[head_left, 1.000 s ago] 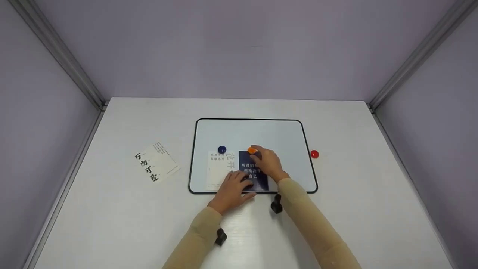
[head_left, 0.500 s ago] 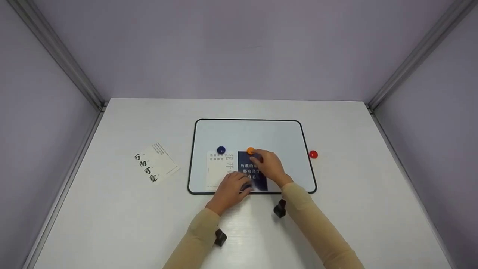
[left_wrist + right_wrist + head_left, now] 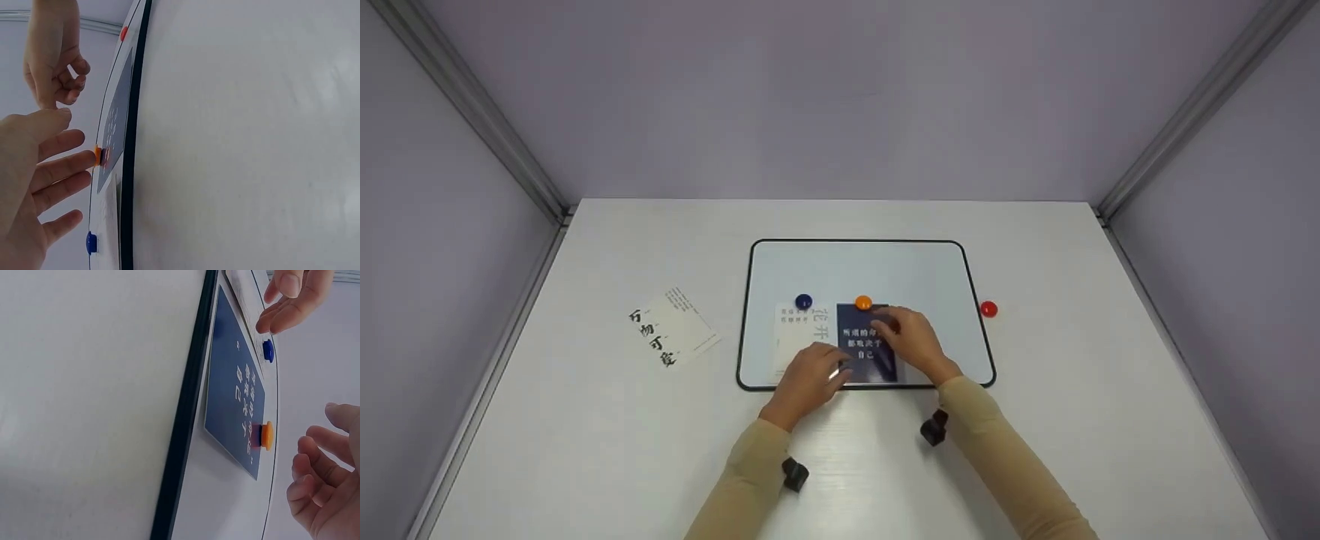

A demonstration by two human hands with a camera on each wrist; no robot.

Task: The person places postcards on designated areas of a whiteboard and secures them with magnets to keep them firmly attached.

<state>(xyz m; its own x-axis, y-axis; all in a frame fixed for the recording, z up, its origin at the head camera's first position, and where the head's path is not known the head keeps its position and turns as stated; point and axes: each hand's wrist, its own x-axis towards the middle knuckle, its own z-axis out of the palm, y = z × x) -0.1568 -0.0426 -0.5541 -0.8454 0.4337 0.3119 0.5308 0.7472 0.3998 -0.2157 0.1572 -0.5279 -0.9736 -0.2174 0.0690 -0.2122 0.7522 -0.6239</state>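
A dark blue card (image 3: 864, 352) with white writing lies on the whiteboard (image 3: 915, 270), an orange round magnet (image 3: 863, 302) on its top edge. My right hand (image 3: 913, 337) hovers just right of that magnet, fingers loosely bent and holding nothing; the right wrist view shows a gap between them and the magnet. To the left, a pale card (image 3: 795, 337) has a dark blue magnet (image 3: 804, 301) at its top edge. My left hand (image 3: 808, 379) hangs above the lower parts of both cards, fingers spread, nothing held, and hides part of the pale card.
A second pale card (image 3: 675, 328) with black brush writing lies tilted on the white table (image 3: 585, 435), left of the board. Against the board's right edge sits a red magnet (image 3: 989, 309). Walls stand behind and at both sides.
My right hand has let go of the orange magnet and drawn back to the right. My left hand has come off the dark blue card, shifting slightly left.
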